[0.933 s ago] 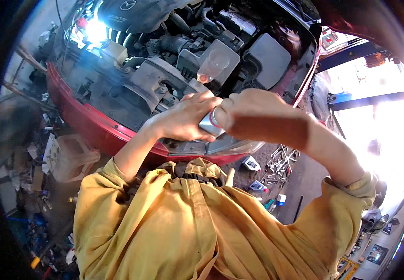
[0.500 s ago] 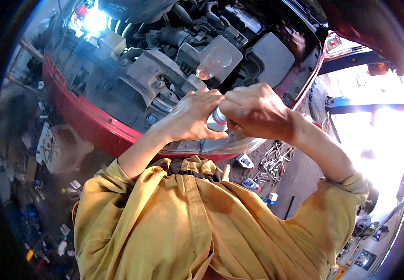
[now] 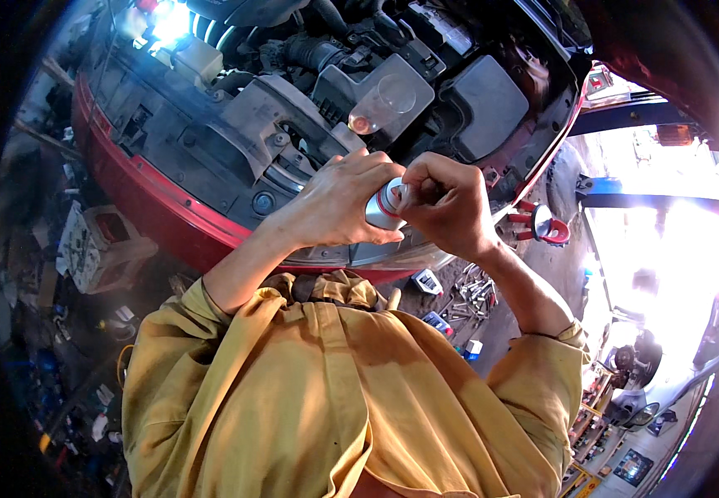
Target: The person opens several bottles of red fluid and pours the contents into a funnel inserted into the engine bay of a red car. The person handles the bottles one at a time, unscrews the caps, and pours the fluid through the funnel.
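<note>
My left hand [image 3: 338, 202] is wrapped around a small pale cylindrical bottle [image 3: 383, 209] with a red band near its top. The bottle tilts toward my right hand [image 3: 450, 203], whose thumb and forefinger pinch together at its mouth. Whatever sits between those fingertips is too small and covered to make out. Both hands are above the front edge of a red car's open engine bay [image 3: 210, 166]. Just beyond them, a clear plastic cup [image 3: 386, 101] with a little amber at its bottom rests by a dark engine cover [image 3: 409, 87].
A bright lamp [image 3: 168, 23] shines at the far left of the bay. Metal tools [image 3: 469, 297] lie in a heap on the ground, with a white-and-dark bottle [image 3: 427, 282] beside them. A white plastic container [image 3: 110, 249] stands at left. A red-handled suction lifter [image 3: 542, 224] is at right.
My right hand has gone from knuckles up over the bottle's top to a pinch at its mouth, its forearm drawn inward. More of the bottle's top shows. The left hand keeps its hold.
</note>
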The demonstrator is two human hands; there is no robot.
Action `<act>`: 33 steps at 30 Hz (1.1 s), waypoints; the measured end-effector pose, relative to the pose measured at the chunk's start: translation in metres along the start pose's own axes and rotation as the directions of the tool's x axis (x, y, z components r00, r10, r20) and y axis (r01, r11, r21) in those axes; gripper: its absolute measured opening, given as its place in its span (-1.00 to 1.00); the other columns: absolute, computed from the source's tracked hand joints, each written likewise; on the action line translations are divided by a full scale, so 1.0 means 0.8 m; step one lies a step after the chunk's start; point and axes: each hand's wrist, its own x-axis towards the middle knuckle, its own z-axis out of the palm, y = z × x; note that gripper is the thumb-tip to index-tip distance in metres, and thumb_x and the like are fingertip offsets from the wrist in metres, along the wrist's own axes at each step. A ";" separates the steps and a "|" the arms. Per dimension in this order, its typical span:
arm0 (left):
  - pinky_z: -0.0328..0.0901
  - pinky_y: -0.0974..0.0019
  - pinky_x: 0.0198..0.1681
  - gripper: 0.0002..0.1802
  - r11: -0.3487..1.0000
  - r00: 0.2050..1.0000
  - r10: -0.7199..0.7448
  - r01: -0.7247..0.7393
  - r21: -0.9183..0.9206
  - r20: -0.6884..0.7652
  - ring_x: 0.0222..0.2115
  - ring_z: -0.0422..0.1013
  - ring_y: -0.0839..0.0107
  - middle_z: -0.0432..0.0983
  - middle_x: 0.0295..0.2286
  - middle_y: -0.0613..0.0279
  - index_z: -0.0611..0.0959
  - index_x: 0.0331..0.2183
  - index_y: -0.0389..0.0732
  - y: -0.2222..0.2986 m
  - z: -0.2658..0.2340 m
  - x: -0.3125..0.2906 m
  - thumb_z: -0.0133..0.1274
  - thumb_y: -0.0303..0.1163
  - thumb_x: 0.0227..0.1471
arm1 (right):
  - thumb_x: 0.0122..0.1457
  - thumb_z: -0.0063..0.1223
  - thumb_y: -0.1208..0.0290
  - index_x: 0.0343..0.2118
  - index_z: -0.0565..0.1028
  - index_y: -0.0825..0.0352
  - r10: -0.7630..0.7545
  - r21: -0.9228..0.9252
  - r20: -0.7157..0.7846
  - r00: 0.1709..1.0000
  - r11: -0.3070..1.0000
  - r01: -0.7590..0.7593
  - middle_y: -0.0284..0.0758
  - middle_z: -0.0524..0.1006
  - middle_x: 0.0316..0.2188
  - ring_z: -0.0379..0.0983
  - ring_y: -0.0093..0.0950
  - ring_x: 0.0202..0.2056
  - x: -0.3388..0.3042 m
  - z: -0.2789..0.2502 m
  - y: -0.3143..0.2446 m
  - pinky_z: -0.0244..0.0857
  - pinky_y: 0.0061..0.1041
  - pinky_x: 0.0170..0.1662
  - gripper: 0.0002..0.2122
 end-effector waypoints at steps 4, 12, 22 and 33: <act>0.29 -0.03 -0.08 -0.27 1.000 0.999 0.015 -0.014 0.015 -0.034 -0.12 0.40 0.10 0.41 -0.16 0.20 0.44 -0.04 -0.07 0.003 0.004 -0.003 0.42 -0.14 -0.25 | 0.06 0.17 0.50 -0.45 0.46 0.38 -0.004 0.124 -0.035 0.999 0.992 0.008 -0.56 0.35 -0.61 0.17 -0.83 -0.56 -0.001 0.002 0.008 0.03 -0.71 -0.51 -0.89; 0.29 -0.03 -0.07 -0.23 0.999 1.000 -0.021 0.021 -0.041 -0.005 -0.12 0.41 0.10 0.44 -0.16 0.23 0.47 -0.04 -0.04 -0.006 0.002 0.003 0.44 -0.13 -0.32 | 0.08 0.09 0.47 -0.39 0.48 0.42 0.083 0.417 -0.265 0.961 0.908 0.036 -0.50 0.42 -0.54 0.26 -0.74 -0.51 -0.028 0.024 0.025 0.13 -0.70 -0.45 -0.88; 0.31 -0.02 -0.08 -0.30 0.999 0.999 0.004 -0.005 0.036 0.032 -0.14 0.39 0.09 0.43 -0.15 0.25 0.47 -0.05 -0.04 -0.004 0.000 -0.004 0.40 -0.20 -0.29 | -0.16 0.14 0.67 -0.39 0.49 0.38 -0.276 -0.145 -0.495 0.824 0.961 0.235 -0.48 0.34 -0.61 0.19 -0.75 -0.63 -0.061 0.079 -0.001 0.06 -0.70 -0.56 -0.80; 0.29 0.01 -0.03 -0.24 1.000 1.000 0.024 -0.024 0.011 0.008 -0.11 0.37 0.10 0.42 -0.15 0.23 0.46 -0.02 -0.08 0.004 -0.002 -0.007 0.43 -0.14 -0.28 | 0.07 0.27 0.54 -0.08 0.41 0.33 -0.370 -0.400 -0.118 0.922 0.867 0.297 -0.28 0.43 -0.37 0.42 -0.37 -0.43 -0.064 0.000 -0.009 0.35 -0.43 -0.42 -0.65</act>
